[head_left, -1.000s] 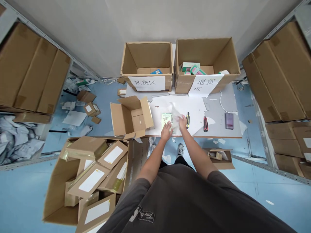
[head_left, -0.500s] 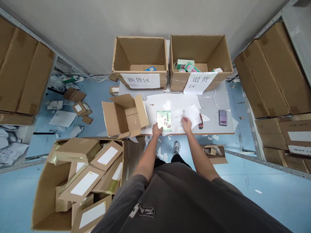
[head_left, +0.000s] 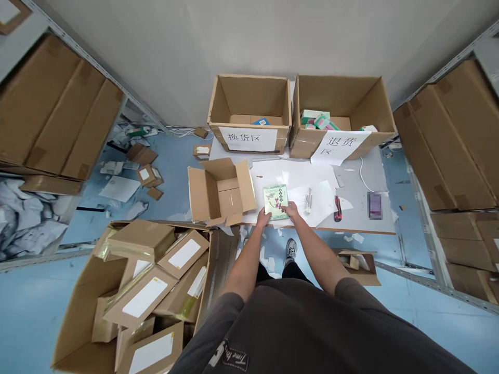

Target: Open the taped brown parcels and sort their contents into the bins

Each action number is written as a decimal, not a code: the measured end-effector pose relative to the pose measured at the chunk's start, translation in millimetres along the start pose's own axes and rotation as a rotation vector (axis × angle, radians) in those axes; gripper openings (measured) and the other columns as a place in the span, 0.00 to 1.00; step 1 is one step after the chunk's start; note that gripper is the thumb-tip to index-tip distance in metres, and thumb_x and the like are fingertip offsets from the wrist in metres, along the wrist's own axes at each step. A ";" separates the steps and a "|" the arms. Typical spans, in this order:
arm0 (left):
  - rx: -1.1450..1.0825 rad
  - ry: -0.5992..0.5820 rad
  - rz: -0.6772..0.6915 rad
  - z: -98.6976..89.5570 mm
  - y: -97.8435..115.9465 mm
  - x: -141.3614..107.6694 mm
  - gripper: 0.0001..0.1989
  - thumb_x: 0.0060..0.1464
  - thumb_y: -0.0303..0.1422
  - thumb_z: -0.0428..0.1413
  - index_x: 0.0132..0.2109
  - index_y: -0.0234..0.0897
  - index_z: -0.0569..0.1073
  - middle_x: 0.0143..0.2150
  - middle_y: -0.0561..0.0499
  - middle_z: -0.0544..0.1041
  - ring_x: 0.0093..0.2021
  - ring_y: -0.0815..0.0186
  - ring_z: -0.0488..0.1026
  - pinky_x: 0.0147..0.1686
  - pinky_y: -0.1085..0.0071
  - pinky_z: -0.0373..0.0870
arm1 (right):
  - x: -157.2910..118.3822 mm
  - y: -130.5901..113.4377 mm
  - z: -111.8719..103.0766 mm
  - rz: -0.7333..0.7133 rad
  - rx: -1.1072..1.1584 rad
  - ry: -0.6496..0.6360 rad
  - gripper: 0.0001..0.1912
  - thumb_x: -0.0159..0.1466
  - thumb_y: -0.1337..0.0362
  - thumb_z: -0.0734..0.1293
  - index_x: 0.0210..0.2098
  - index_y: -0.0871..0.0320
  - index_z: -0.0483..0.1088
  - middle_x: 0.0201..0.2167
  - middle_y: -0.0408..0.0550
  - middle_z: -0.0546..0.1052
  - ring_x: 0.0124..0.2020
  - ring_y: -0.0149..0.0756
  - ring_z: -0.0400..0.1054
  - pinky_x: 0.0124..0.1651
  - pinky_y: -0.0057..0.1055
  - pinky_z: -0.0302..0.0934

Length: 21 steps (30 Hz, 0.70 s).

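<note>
We find the pale green printed package (head_left: 275, 200) between both hands over the desk (head_left: 353, 181), the left hand (head_left: 263, 216) pinching its near left corner, the right hand (head_left: 290, 210) its right edge. Its small lettering we cannot read reliably. We read 换货区 on the left carton's (head_left: 251, 96) white label (head_left: 248, 139), 退货区 on the right carton's (head_left: 331, 91) white sheet (head_left: 340, 147).

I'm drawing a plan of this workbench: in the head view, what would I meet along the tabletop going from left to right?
Open cardboard box → left hand → pale green printed item → right hand → red-and-black cutter → phone-like device.
</note>
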<state>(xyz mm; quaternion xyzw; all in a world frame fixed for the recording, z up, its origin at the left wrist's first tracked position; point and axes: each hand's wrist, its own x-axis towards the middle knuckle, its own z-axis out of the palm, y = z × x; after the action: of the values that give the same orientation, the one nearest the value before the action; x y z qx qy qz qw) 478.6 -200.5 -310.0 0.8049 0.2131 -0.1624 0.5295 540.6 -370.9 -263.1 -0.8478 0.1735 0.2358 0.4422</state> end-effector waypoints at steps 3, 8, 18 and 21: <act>-0.112 0.010 -0.041 -5.2 14.3 -11.3 0.28 0.60 0.34 0.65 0.66 0.35 0.77 0.60 0.37 0.84 0.55 0.53 0.83 0.57 0.59 0.79 | -11.6 -3.8 -10.2 -0.017 0.239 -0.012 0.27 0.58 0.49 0.82 0.45 0.58 0.73 0.35 0.49 0.84 0.38 0.44 0.79 0.41 0.37 0.74; -0.487 0.029 -0.048 -28.5 57.5 -41.9 0.44 0.56 0.40 0.72 0.74 0.33 0.67 0.67 0.30 0.76 0.63 0.50 0.78 0.64 0.55 0.74 | -42.1 -18.4 -53.5 -0.125 0.801 -0.113 0.34 0.40 0.54 0.87 0.40 0.51 0.68 0.31 0.42 0.83 0.31 0.40 0.77 0.39 0.37 0.73; -0.291 0.093 0.535 -86.3 160.3 -81.0 0.43 0.66 0.48 0.61 0.80 0.39 0.59 0.71 0.34 0.73 0.67 0.49 0.74 0.67 0.48 0.72 | -92.2 -94.9 -117.0 -0.431 0.917 -0.192 0.36 0.50 0.50 0.85 0.52 0.48 0.69 0.42 0.44 0.86 0.40 0.44 0.82 0.43 0.38 0.77; 0.126 0.283 0.759 -98.6 185.8 -102.0 0.36 0.69 0.41 0.59 0.80 0.44 0.62 0.80 0.39 0.62 0.79 0.45 0.60 0.76 0.42 0.59 | -97.3 -108.1 -119.5 -0.461 0.960 -0.212 0.35 0.50 0.51 0.86 0.51 0.48 0.69 0.40 0.43 0.86 0.38 0.42 0.82 0.42 0.38 0.78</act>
<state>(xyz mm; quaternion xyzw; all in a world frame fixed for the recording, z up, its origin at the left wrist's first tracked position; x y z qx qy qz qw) 490.5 -191.9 -76.7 0.8715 -0.0388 0.1442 0.4671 543.8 -402.6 -77.5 -0.5382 0.0256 0.1114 0.8350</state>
